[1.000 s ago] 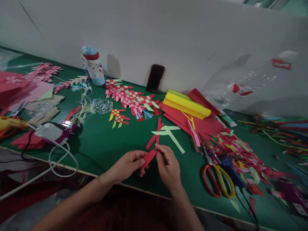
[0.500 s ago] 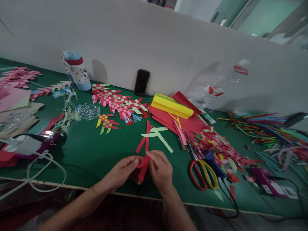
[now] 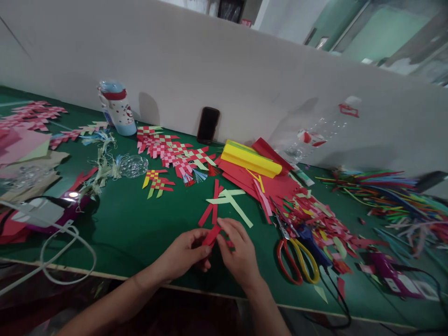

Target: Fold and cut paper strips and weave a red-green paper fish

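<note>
Just beyond my hands, loose strips lie crossed on the green desk, and scissors lie to the right. My left hand and right hand pinch a red paper strip between them near the desk's front edge. Its long axis slants away and to the right.

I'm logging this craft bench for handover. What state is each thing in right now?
left hand, fingers pinching the red paper strip.
right hand, fingers pinching the red paper strip too.
scissors, shut, lying flat.
phone, screen dark, propped upright.
water bottle, upright, lid on.
clear plastic bottle, lying on its side.
</note>
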A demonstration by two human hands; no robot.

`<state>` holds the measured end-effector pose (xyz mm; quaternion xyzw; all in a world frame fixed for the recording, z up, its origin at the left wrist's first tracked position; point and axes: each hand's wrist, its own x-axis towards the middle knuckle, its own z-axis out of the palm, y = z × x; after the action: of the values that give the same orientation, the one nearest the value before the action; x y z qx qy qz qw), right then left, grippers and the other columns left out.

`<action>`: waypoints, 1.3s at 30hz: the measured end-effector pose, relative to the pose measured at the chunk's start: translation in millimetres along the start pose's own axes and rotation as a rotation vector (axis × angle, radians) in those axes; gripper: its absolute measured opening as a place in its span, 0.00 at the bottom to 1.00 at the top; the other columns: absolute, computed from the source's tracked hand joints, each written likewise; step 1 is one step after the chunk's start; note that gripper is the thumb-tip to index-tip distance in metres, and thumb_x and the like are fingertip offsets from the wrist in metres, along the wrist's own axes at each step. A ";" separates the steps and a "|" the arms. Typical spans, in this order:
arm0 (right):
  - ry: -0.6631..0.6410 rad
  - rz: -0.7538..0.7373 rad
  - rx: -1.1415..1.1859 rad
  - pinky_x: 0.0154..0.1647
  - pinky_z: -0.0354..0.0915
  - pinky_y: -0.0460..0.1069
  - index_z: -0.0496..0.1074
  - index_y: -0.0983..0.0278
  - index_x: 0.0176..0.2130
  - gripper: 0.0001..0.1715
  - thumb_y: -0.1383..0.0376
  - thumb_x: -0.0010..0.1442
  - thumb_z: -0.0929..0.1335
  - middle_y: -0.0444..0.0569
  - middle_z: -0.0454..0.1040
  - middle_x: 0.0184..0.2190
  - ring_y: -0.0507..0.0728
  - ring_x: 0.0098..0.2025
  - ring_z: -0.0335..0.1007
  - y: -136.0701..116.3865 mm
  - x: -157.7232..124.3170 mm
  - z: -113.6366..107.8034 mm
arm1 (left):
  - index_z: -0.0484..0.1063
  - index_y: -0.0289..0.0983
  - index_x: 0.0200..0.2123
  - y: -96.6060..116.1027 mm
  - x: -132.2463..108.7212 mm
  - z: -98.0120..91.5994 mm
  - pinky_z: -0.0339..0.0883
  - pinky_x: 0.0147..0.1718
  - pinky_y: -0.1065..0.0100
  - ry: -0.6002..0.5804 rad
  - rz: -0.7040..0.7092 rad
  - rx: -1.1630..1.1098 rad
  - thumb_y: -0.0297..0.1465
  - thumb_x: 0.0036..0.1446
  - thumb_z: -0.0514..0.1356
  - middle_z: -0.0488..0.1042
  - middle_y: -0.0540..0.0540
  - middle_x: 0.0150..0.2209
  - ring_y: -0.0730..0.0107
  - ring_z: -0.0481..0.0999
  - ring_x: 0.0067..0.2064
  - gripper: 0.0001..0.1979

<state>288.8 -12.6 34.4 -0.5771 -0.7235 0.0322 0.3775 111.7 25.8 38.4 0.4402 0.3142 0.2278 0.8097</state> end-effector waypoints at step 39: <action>-0.007 0.836 0.882 0.22 0.66 0.44 0.80 0.60 0.30 0.13 0.56 0.45 0.78 0.51 0.79 0.25 0.52 0.24 0.71 10.2 -22.4 -74.5 | 0.70 0.37 0.50 17.5 30.1 -23.7 0.68 0.40 0.64 0.141 0.919 1.645 0.24 0.63 0.53 0.79 0.46 0.41 0.65 0.77 0.40 0.14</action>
<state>341.6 -57.5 71.1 -0.6014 -0.3551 0.4763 0.5341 114.4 67.6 34.3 0.9391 0.2203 0.2578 0.0551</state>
